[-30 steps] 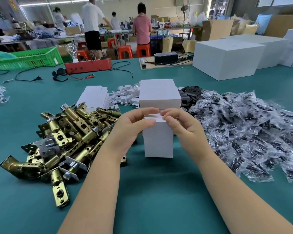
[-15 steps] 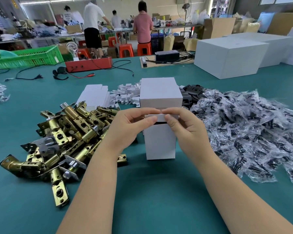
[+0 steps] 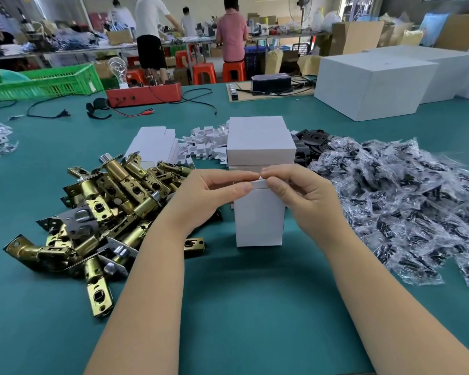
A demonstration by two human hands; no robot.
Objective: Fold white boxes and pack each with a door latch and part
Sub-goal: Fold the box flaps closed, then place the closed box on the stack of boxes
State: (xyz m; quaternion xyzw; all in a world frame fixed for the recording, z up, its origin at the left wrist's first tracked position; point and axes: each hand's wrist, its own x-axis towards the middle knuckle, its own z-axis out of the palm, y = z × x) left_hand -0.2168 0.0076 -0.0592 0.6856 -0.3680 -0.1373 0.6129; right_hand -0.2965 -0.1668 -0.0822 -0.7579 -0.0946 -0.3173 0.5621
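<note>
Bright, even overhead light fills the frame, and soft shadows fall on the green worktop (image 3: 255, 307) at lower centre beneath the forearms. Glare sparkles on the plastic bags (image 3: 406, 201) at right. The upper background looks slightly soft, and straight lines bow toward the edges.

Matt white card box (image 3: 259, 220), glossy brass-toned metal latches (image 3: 106, 207), crinkly clear plastic bags (image 3: 406, 201), matt teal table (image 3: 255, 307).

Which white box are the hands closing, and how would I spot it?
Find the teal table, between the heap of brass latches and the pile of clear bags. The small white box stands upright there, its top pinched by the left hand and right hand. The closed white boxes behind it are untouched.
</note>
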